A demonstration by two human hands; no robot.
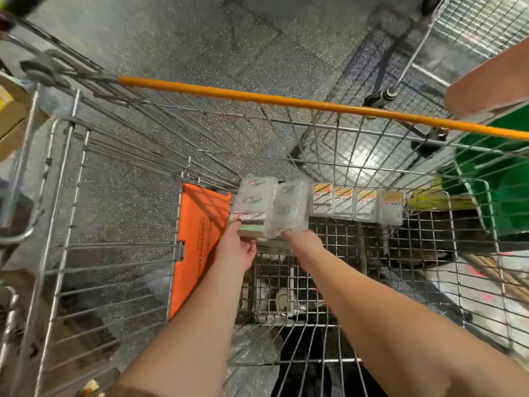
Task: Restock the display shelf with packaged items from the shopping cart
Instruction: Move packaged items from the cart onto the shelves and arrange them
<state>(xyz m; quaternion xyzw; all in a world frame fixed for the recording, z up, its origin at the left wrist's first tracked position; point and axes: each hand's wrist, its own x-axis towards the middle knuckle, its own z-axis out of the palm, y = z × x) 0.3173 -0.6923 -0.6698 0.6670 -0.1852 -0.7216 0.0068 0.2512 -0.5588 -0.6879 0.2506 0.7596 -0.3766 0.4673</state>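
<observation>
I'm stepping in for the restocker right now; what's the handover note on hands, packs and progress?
Left hand: grips the near end of the left clear pack.
Right hand: on the near end of the second clear pack, fingers hidden.
Both packs stand inside the cart, against its far wall.
Four yellow-labelled packs stand beside them, untouched.
Done: nothing shelved that I can see.
Left: lift the packs out and shelve them; the shelf is out of view.
</observation>
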